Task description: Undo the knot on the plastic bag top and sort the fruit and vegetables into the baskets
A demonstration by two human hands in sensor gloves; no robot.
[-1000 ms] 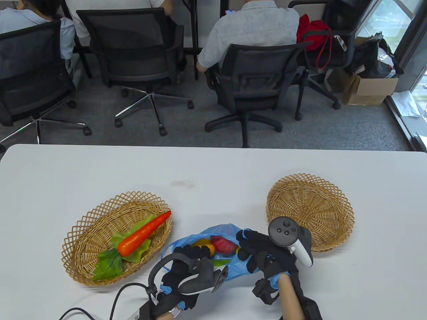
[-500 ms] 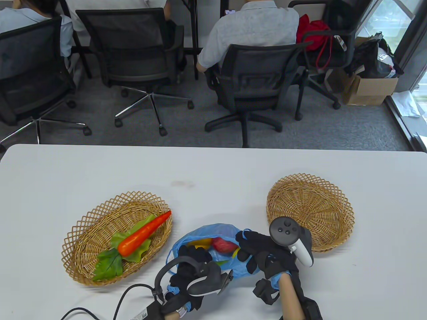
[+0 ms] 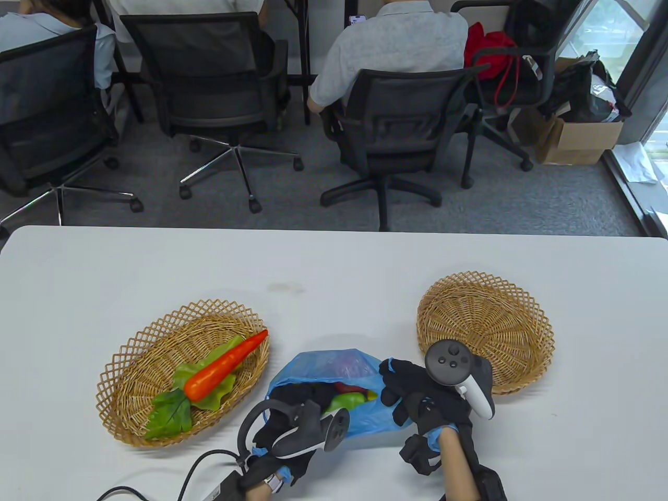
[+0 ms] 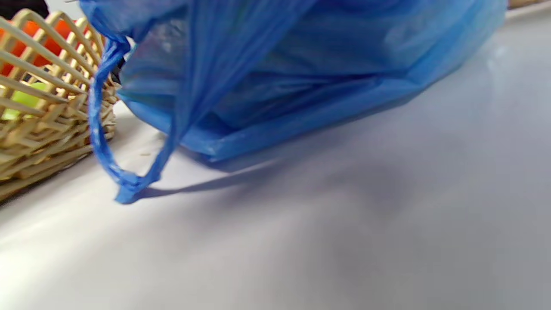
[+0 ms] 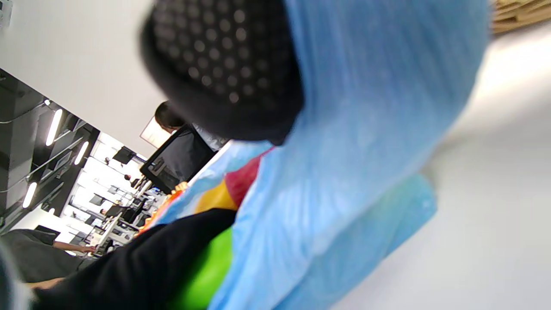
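Your left hand (image 3: pixel 292 404) has pushed into the bag (image 3: pixel 334 365), fingers hidden; green piece (image 3: pixel 347 401) just right; right hand (image 3: pixel 412 386) pinches the rim.

Both hands wear black gloves; the right wrist view shows a fingertip (image 5: pixel 224 64) covered in a grid of small pale dots. A light blue cuff shows at each wrist, with bare forearm below it. The left hand (image 3: pixel 292 417) carries a dark grey tracker with a ring, and a black cable runs from its wrist. The right hand (image 3: pixel 417 391) carries a tracker with a dark round button face and a white handle, held by black straps.
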